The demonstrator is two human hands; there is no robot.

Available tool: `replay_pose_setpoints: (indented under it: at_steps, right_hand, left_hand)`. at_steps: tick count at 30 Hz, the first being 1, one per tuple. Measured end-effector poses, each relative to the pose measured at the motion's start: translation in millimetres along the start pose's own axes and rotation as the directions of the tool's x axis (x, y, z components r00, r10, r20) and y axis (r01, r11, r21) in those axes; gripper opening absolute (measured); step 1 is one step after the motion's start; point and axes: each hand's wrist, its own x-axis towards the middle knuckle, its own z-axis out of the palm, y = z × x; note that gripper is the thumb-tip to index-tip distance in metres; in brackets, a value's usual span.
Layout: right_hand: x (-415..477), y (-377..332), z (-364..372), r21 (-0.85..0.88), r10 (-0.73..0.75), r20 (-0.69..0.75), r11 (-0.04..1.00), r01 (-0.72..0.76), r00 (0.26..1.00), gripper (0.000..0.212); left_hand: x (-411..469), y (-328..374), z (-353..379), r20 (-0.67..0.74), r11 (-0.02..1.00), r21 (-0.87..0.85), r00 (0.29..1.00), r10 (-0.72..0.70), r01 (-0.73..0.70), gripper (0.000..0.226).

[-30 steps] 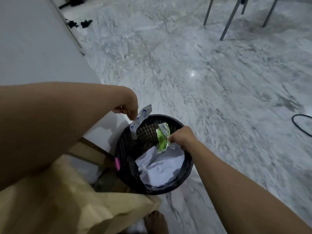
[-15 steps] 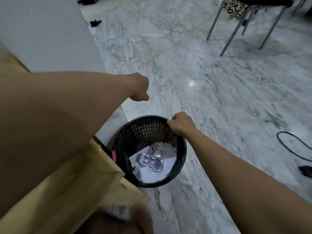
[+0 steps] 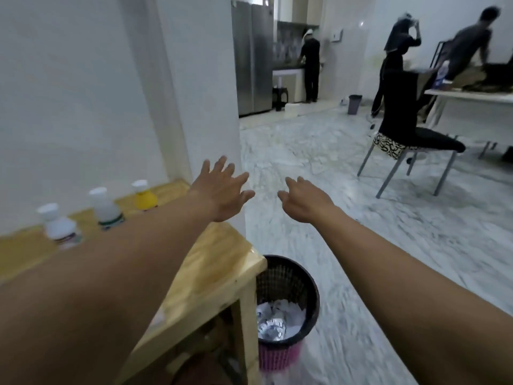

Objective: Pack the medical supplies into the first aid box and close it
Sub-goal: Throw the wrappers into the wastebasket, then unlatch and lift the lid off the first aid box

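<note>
Three bottles point(image 3: 105, 209) stand on the wooden table point(image 3: 222, 262); left hand point(image 3: 222, 190) and right hand point(image 3: 305, 201) hover released, grasping nothing.

A black mesh waste bin point(image 3: 287, 290) with a pink base stands on the marble floor point(image 3: 319, 168), just beside the corner of a wooden table point(image 3: 219, 270). Crumpled white paper and foil point(image 3: 277, 319) lie inside it. Farther off, a metal-legged chair point(image 3: 410, 145) draped in dark cloth sits near a white table point(image 3: 469, 95). A steel fridge point(image 3: 251, 59) stands at the back, with a small grey bin point(image 3: 354, 104) on the floor beyond. Three people in dark clothes are about.
</note>
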Motion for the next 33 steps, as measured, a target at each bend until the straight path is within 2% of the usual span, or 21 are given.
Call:
replay_pose_setpoints:
  at_steps: [9, 13, 18, 27, 30, 33]
  right_hand:
    - [-73, -125, -60, -0.06, -0.206, -0.078, 0.978, 0.202, 0.975, 0.056]
    - [-104, -179, -60, -0.039, -0.317, -0.089, 0.948, 0.314, 0.944, 0.058]
    - [-140, -249, -37, 0.02, -0.48, -0.056, 0.876, 0.482, 0.875, 0.059]
    - [-191, -344, -1, 0.129, -0.717, -0.057, 0.685, 0.717, 0.695, 0.054]
    - [-203, -360, 10, 0.133, -0.769, -0.027, 0.63, 0.765, 0.639, 0.052]
    - [-211, -367, 19, 0.141, -0.804, -0.022, 0.585, 0.798, 0.594, 0.048]
  left_hand:
    - [-139, -72, -64, -0.164, 0.977, -0.011, 0.964, -0.21, 0.211, 0.061]
    - [-203, -98, -75, -0.18, 0.942, -0.054, 0.925, -0.334, 0.33, 0.058]
    - [-282, -130, -63, -0.176, 0.866, -0.131, 0.848, -0.499, 0.483, 0.054]
    - [-392, -160, -14, -0.218, 0.669, -0.252, 0.633, -0.743, 0.699, 0.047]
    - [-413, -162, -2, -0.23, 0.644, -0.256, 0.601, -0.765, 0.721, 0.049]
    - [-423, -162, 5, -0.224, 0.65, -0.29, 0.611, -0.759, 0.702, 0.056]
